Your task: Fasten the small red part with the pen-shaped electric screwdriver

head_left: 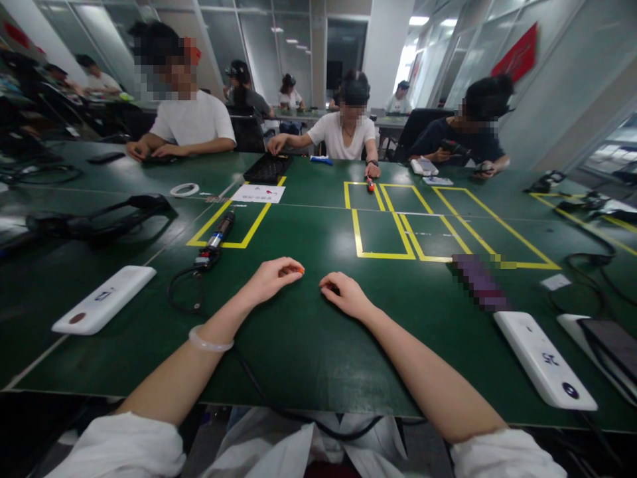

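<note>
Over the middle of the green table, my left hand has thumb and fingers pinched on a small orange piece. Only a bit of that piece shows at the fingertips, too little to tell its kind. A pale bangle circles my left wrist. My right hand is just to the right, a short gap away, its fingers curled in toward the thumb. I see nothing between its fingertips. A black cable passes beneath my left forearm toward the table's front edge.
At left lie a white power bank and a black cylindrical device with a cable. Yellow tape outlines mark the table. Another white power bank lies right. Across sit several people; one reaches into a black tray and touches a red-and-black object.
</note>
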{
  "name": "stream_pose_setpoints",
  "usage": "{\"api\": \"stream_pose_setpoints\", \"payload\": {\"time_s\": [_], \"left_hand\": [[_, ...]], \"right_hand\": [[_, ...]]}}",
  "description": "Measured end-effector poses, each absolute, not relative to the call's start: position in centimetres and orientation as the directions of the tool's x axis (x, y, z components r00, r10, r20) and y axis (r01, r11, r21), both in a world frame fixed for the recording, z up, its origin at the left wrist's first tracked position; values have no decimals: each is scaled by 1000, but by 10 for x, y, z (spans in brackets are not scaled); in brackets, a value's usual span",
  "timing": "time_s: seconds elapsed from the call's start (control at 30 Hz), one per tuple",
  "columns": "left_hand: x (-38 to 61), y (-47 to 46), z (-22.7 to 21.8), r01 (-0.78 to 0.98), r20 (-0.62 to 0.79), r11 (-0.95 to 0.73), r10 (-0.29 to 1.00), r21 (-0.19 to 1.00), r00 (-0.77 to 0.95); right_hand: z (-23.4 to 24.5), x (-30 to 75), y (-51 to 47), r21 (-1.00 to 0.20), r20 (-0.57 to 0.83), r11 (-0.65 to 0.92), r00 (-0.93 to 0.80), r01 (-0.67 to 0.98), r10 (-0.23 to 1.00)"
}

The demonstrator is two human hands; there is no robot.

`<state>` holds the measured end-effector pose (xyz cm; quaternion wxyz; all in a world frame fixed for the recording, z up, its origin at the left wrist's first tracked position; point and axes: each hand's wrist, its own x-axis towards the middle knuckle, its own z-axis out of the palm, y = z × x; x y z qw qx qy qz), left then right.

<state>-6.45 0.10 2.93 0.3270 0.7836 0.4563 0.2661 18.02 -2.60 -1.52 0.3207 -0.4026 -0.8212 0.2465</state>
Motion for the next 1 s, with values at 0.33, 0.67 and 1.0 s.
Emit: {"api": "stream_pose_setpoints", "payload": {"time_s": [0.33, 0.67, 1.0], "left_hand": [[-36, -21, 26, 421, 4, -292, 826, 859, 564], [-35, -22, 26, 433, -4, -322, 799, 842, 602], [-30, -29, 35, 547, 111, -526, 779, 652, 617]], "right_hand": [[-13, 178, -30, -702, 322, 571, -525, 426, 788], [-10, 176, -33, -676, 312, 578, -534, 456, 786], [-12, 178, -29, -876, 211, 378, -468, 299, 858]]}}
